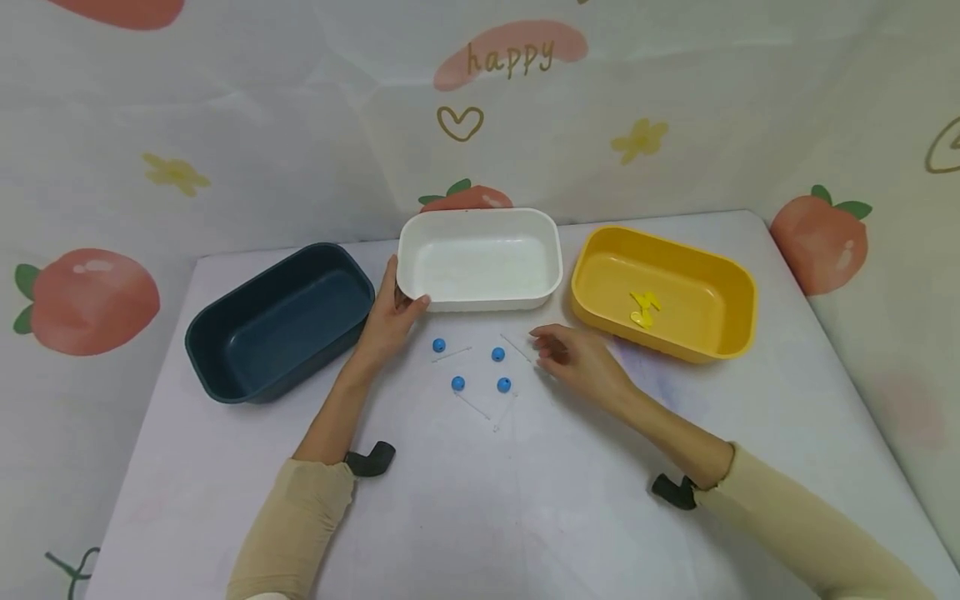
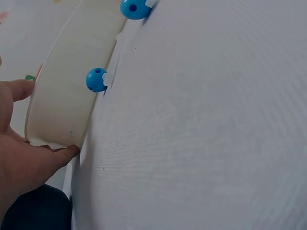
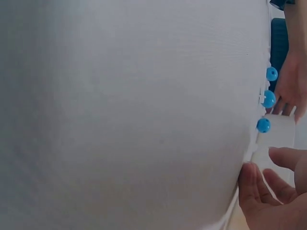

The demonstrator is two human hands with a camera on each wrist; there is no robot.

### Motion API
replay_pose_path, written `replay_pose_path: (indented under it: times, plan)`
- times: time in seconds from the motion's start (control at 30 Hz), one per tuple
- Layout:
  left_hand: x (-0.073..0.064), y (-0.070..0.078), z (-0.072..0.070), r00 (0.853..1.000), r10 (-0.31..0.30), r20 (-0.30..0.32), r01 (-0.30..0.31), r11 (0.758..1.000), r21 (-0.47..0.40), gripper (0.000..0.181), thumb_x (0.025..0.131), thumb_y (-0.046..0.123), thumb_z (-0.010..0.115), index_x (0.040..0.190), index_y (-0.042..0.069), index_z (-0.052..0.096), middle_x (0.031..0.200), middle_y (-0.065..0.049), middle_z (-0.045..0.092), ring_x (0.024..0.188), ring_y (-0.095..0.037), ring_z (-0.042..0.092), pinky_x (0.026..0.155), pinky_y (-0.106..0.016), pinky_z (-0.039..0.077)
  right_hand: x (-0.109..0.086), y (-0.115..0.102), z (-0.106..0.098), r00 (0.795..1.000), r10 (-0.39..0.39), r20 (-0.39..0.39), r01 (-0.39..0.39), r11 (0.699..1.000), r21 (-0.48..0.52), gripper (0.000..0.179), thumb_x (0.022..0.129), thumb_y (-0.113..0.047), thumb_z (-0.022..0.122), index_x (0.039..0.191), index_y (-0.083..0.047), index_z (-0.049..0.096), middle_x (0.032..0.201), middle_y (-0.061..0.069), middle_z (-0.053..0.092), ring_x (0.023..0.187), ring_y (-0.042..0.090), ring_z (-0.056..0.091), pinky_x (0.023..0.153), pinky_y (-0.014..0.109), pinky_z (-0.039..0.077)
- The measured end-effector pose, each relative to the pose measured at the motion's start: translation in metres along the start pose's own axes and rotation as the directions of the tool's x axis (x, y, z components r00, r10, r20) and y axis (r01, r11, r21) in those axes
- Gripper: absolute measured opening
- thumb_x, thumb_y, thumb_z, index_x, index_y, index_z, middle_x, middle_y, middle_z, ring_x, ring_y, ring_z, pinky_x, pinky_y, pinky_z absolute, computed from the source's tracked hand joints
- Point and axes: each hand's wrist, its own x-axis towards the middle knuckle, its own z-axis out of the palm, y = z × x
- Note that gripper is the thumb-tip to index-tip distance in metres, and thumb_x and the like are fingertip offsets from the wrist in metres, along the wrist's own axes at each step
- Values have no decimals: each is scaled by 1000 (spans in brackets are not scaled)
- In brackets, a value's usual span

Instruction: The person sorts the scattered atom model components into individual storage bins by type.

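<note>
1. The white tub (image 1: 487, 305), beyond the blue beads (image 1: 498, 354), is gripped by the left hand (image 1: 385, 323).
2. The right hand (image 1: 585, 363) (fingers relaxed, seemingly empty) is held near a thin stick (image 1: 516, 347).
3. The tub is best steadied without disturbing beads.

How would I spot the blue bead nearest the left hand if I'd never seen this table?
Find the white tub, standing between a dark blue tub and a yellow tub. In front of it lie four blue beads; look towards the tub's left end, where the left hand grips it. Yours is the back-left bead, nearer that hand than the other three.
</note>
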Motion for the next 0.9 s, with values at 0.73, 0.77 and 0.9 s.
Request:
replay_pose_path:
  times: [0.73,0.77,0.9]
  plan:
    - [1,-3,1,997,-68,-44,71,995,68,82,100,2,55,158,3,-3,165,-18,2,150,-33,16,117,-45,22,22,4,19,995,-17,-95,3,988,-154,10,87,-9,77,97,-8,75,85,1,67,76,13,59,71,28,52]
    - [1,-4,1,997,-60,-42,63,995,73,82,100,2,55,158,2,-3,165,-19,3,149,-35,17,117,-47,22,22,4,19,996,-16,-93,1,987,-158,9,87,-8,76,96,-8,75,85,1,67,76,13,59,71,28,51]
    - [2,-6,2,998,-47,-43,50,995,83,82,100,1,55,158,1,-3,163,-23,5,148,-39,19,115,-49,24,23,4,19,995,-19,-95,0,982,-187,7,87,-6,74,94,-7,75,82,1,66,74,14,58,69,28,51]
